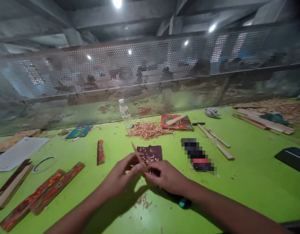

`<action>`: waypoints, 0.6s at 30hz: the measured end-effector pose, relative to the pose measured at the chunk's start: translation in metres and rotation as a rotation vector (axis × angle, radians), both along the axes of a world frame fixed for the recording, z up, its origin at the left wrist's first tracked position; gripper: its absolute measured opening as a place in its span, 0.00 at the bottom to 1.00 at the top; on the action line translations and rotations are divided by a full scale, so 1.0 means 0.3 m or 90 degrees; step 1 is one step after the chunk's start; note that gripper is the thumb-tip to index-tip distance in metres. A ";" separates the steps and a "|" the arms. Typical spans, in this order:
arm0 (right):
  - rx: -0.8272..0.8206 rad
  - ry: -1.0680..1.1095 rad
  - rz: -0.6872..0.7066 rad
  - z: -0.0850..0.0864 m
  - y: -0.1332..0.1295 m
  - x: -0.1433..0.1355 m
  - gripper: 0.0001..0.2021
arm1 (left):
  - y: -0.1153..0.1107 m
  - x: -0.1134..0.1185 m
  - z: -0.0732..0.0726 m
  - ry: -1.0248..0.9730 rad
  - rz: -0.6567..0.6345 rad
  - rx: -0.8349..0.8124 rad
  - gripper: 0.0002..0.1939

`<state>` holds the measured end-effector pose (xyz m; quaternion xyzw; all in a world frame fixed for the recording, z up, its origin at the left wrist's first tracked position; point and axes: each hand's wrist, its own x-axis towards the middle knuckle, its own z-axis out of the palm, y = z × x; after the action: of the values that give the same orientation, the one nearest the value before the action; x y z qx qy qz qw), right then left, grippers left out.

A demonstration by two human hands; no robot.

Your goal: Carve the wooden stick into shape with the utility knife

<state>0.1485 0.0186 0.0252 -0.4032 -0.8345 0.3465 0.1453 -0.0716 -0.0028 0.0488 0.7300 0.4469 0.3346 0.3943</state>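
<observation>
Across the green workbench (252,175): a bare-handed worker, both forearms reaching in from the near edge, and all the action is front and centre!
Left hand (127,170): grasping, thumb and fingers pinched on the slim wooden strip (139,156).
Right hand (168,177): grasping too, fingers curled round the strip's lower end; whether it also hides a blade, I cannot tell.
Strip in play: tilted between the hands, its upper tip pointing up and leftward, in front of a dark sheet (157,151) sprinkled with shavings.
Under the right wrist: a dark item with a green end (185,203), mostly covered.
Shavings heap (148,130): beyond the sheet, right beside a clear water bottle (125,114) with a white cap.
Painted board (189,125): right of that heap, a pale wood piece (175,120) lying across it.
Right flank: a blurred-out dark object (197,156) near the hand, then a hammer (217,143) with a thin stick (220,139) beside its handle.
Left flank: a short painted strip (100,152), two longer painted strips (57,188) lying together, and a pale ring (44,164) near white paper (20,152).
Backdrop: a perforated metal screen (140,81) spanning the far edge.
</observation>
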 end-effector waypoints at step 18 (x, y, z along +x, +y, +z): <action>0.078 -0.150 -0.031 0.037 -0.019 0.044 0.18 | 0.026 0.017 -0.108 -0.441 0.215 -0.293 0.13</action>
<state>0.1618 0.0128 0.0364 -0.4513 -0.8555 0.2413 0.0789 -0.0666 0.0051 0.0165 0.3847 0.4643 0.5108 0.6128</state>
